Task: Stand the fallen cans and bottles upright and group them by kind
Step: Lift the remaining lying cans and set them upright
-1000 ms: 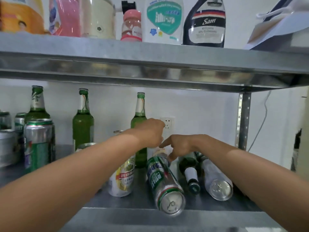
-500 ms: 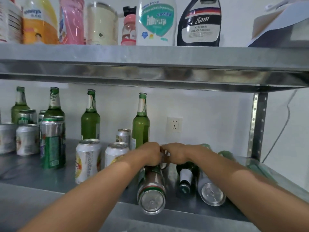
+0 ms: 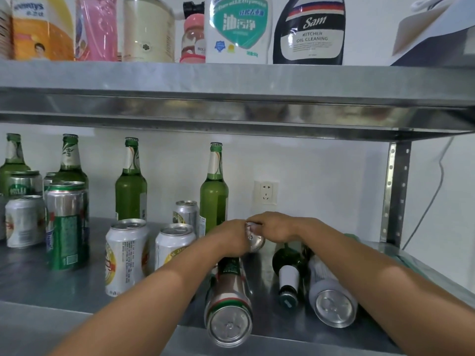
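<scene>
My left hand and my right hand meet at the back of the lower shelf, both closed on a small silver can whose end faces me, tilted. In front of them a tall green-and-red can lies on its side. Beside it lie a dark green bottle and a silver can. To the left, green bottles and several cans stand upright.
The upper shelf hangs low over my hands and carries cleaning bottles. A steel post rises at the right. A wall socket sits behind my hands. More upright cans and bottles crowd the far left.
My hands dropped from the upright bottle's level and closed together on the small silver can, whose end now shows between them. My view shifted, showing more of the shelf's left side.
</scene>
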